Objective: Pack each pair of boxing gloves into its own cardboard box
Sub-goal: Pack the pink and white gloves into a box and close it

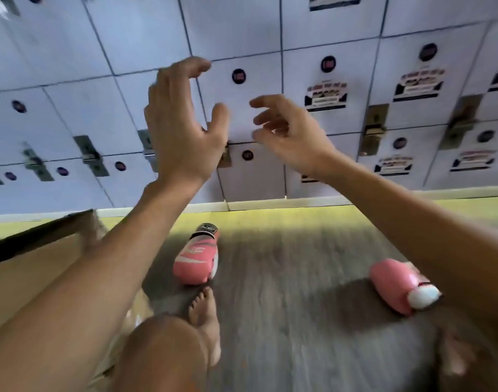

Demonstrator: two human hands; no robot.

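Head cam feed here, and I've got both arms up in front of the locker wall (242, 29), which has pale doors, round dark stickers, metal hasps and some printed labels on the right-hand doors. My left hand (182, 123) is raised highest. Its fingers are loosely bent over at the top, the thumb sticks out to the side, and it's gripping nothing. My right hand (293, 134) is just beside it and a bit lower, with the fingers spread and loosely curled toward the left one, and it's holding nothing either. The two hands are close but not touching (there's a small gap between the left thumb and the right fingertips).

Both gloves are down on the grey floor (284, 292). One pink boxing glove (197, 258) lies near the middle with its cuff pointing away toward the lockers and its padded end toward me, just past the toes of a bare foot (204, 315). The other pink glove (397, 287) lies well apart off to the right, right by my right forearm in the view, with a white bit at its near end (too blurry to say more).

The cardboard box (35, 267) sits at the left edge with a flap up, partly behind my left forearm. I can't see inside it from here, and both gloves lie outside it. A yellow-green strip (298, 215) runs along the foot of the lockers, and a bent knee (163, 352) fills the bottom.
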